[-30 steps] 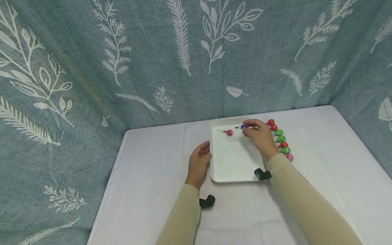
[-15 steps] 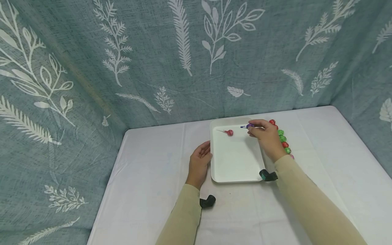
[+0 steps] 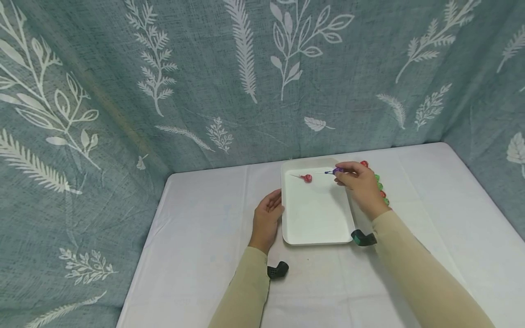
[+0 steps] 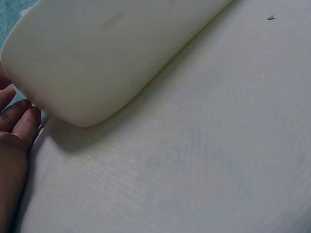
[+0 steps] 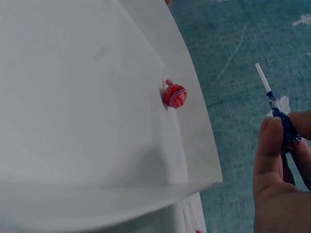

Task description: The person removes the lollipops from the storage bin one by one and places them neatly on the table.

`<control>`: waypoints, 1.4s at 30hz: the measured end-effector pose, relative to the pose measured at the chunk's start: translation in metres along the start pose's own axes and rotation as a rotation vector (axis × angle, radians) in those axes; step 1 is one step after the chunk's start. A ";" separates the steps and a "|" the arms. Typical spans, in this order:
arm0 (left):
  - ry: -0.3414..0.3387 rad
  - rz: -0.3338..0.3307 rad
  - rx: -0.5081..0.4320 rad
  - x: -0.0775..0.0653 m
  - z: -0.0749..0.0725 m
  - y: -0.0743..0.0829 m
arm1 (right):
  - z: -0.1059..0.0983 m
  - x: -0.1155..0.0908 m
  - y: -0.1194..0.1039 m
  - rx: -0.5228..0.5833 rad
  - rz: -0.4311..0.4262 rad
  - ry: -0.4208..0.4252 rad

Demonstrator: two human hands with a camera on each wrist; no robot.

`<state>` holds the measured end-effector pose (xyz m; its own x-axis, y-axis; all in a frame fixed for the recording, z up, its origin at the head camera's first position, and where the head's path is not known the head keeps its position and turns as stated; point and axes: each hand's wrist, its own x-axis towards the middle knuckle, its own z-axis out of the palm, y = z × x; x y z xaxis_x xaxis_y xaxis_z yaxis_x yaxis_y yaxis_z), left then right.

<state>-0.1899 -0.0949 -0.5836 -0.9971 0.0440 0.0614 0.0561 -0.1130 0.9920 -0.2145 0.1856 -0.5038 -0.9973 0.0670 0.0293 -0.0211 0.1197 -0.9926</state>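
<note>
In the head view, my right hand (image 3: 362,183) pinches a purple-wrapped lollipop (image 3: 338,171) above the far right part of a white tray (image 3: 316,214). The right wrist view shows the wrapped head (image 5: 286,127) between thumb and fingers, its white stick pointing outward. A red-wrapped lollipop (image 3: 306,178) lies inside the tray near the far end, stick to the left. My left hand (image 3: 265,221) rests beside the tray's left side. Its fingertips (image 4: 32,115) are right at the tray's rim in the left wrist view, relaxed.
Along the tray's right side lies a row of several lollipops in red and green wrappers (image 3: 378,177), partly hidden behind my right hand. A white cloth (image 3: 205,237) covers the table. A teal leaf-patterned curtain (image 3: 197,82) stands behind and at both sides.
My right hand has moved right with the purple lollipop, toward the tray's right side, covering more of the lollipop row. The left hand and tray stay put.
</note>
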 end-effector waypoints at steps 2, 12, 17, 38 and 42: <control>0.000 0.001 0.001 0.000 0.000 0.000 | -0.002 -0.002 0.000 -0.008 -0.005 -0.005; 0.002 0.005 0.021 0.000 0.000 0.000 | -0.008 -0.011 0.000 -0.034 0.012 -0.006; 0.005 0.002 0.032 0.000 0.001 0.001 | -0.011 -0.016 0.002 -0.064 0.014 -0.006; 0.015 0.006 0.037 0.000 0.001 0.000 | -0.028 -0.034 0.012 -0.102 0.009 0.016; 0.014 0.002 0.035 -0.001 0.001 -0.001 | -0.032 -0.040 0.011 -0.123 0.006 0.019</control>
<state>-0.1892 -0.0935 -0.5840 -0.9977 0.0295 0.0616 0.0591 -0.0782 0.9952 -0.1729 0.2161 -0.5121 -0.9959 0.0866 0.0268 -0.0052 0.2395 -0.9709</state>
